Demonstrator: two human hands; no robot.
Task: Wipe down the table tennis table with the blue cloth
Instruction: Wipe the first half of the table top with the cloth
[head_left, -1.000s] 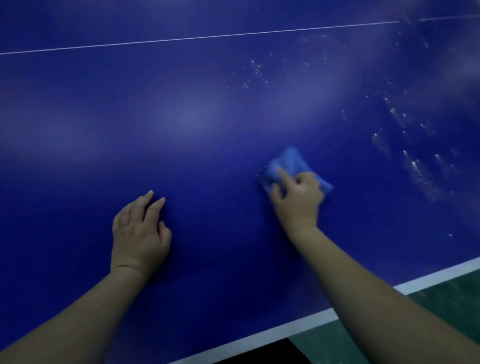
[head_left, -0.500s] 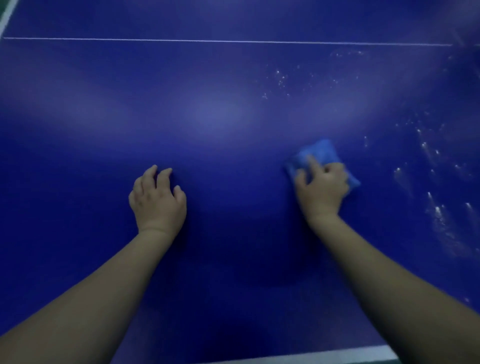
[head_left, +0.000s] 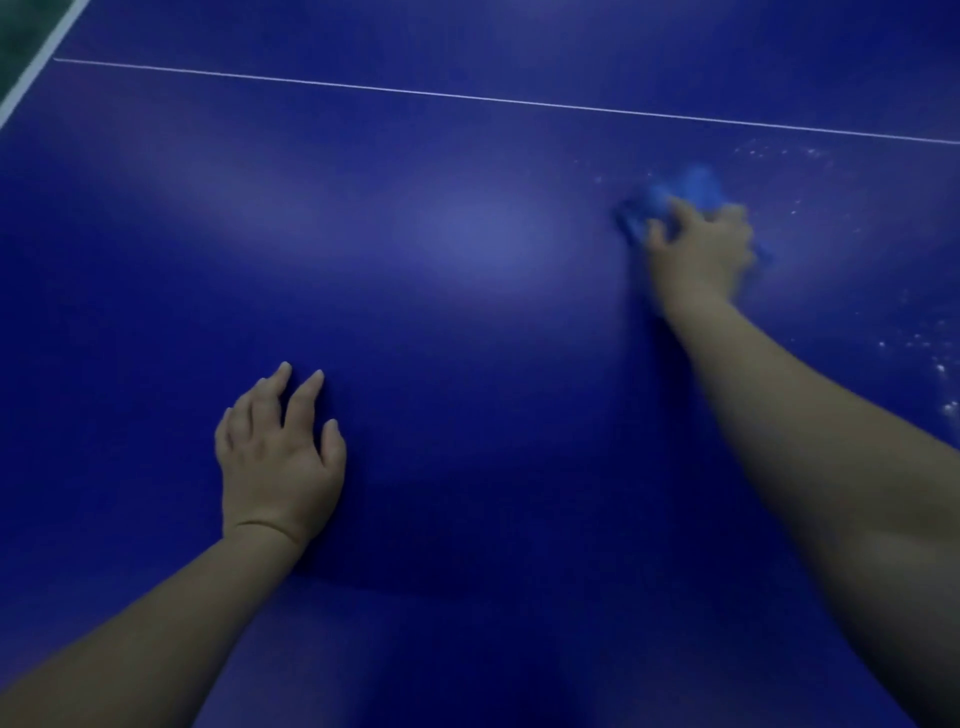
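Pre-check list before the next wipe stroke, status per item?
1. Grip on blue cloth: ok. The right hand has its fingers curled over it, though the area is motion-blurred.
2. Cloth flat on the table: cannot tell, blur hides its edges.
3. Left hand clear of the stroke path: ok. It rests open on the table, nearer the person and well apart from the cloth.
4. Surface clean: not ok. White specks lie to the right of the cloth, and more just beyond it.
5. Path free of objects: ok. Only the white line crosses the surface beyond the cloth.
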